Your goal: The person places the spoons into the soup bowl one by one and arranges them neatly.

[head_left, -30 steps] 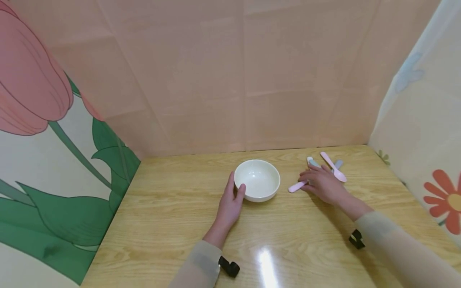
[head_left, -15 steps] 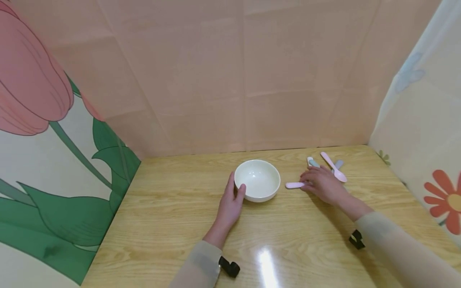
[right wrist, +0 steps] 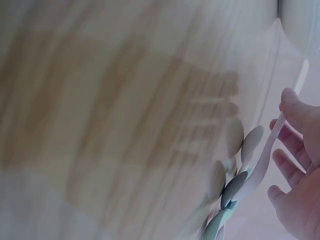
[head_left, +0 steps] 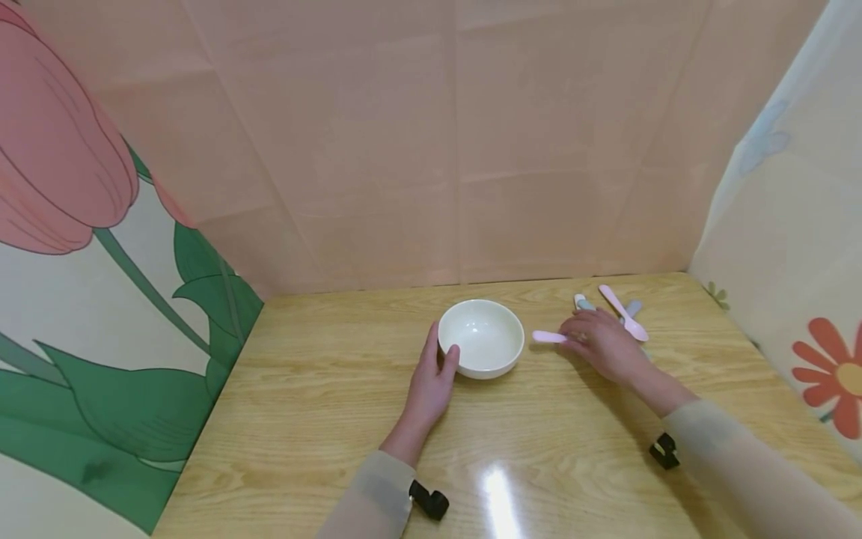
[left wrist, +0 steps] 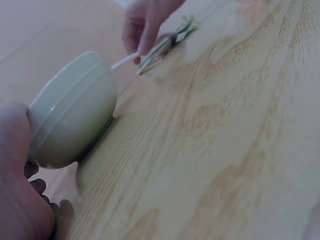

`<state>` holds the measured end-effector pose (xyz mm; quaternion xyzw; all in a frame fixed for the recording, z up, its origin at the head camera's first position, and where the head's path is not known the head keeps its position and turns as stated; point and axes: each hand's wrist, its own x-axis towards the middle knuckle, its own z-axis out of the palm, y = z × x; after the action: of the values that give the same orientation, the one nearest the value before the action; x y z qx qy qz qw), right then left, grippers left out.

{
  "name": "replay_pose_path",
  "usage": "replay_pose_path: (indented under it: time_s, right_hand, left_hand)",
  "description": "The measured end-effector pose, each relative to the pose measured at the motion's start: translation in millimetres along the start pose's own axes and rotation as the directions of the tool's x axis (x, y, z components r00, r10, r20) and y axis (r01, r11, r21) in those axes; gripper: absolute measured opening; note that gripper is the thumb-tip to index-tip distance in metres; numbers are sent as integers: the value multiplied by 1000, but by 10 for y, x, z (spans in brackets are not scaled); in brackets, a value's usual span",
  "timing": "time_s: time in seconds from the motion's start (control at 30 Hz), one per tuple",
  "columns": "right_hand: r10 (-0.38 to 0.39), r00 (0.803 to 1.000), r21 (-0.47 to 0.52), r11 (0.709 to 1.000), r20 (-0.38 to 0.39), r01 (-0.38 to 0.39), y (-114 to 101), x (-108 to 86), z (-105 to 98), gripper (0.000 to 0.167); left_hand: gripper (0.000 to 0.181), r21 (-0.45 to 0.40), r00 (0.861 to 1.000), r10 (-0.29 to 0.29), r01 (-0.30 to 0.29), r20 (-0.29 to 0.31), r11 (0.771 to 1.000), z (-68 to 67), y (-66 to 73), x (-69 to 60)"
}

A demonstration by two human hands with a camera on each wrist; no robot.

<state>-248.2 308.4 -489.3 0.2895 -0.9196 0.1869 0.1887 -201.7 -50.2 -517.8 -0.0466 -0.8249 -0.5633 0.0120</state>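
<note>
A white bowl (head_left: 482, 340) stands on the wooden table in the head view. My left hand (head_left: 429, 382) holds its left side, thumb at the rim and fingers along the wall. To the right, my right hand (head_left: 604, 346) pinches a pink spoon (head_left: 548, 337) by its handle, whose end points towards the bowl. In the right wrist view the thumb and a finger press on the handle of this spoon (right wrist: 265, 157). Its far end is near other spoons (right wrist: 234, 187), and I cannot tell whether it touches them.
Beyond the right hand lie a second pink spoon (head_left: 625, 316), a blue-grey handle (head_left: 634, 307), a teal handle (head_left: 586, 305) and a white tip (head_left: 579, 298); the hand partly covers this group. A pink cloth wall (head_left: 444, 150) borders the table's back, with printed cloth on both sides.
The pink spoon's handle has turned in the right hand's grip, its free end swinging away from me and slightly left. The left hand and bowl stay where they were.
</note>
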Motion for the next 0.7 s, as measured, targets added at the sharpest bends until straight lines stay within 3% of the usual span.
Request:
replay_pose_path:
  time_s: [0.27, 0.47, 0.6, 0.7]
  right_hand:
    - [167, 985, 146, 976, -33, -160, -87, 23, -43, 15]
    - [211, 975, 204, 960, -71, -193, -165, 66, -109, 12]
    - [265, 963, 241, 939, -45, -247, -209, 92, -154, 11]
    - [329, 944, 297, 901, 2, -315, -250, 111, -193, 15]
  left_hand:
    - [74, -13, 1000, -6, 6, -2, 1000, -12, 9, -11]
    - [73, -15, 1000, -15, 15, -2, 1000, -35, 2, -11]
    - [74, -16, 1000, -8, 8, -1, 1000, -45, -11, -13]
    - [75, -14, 1000, -3, 3, -1, 1000, -51, -17, -14]
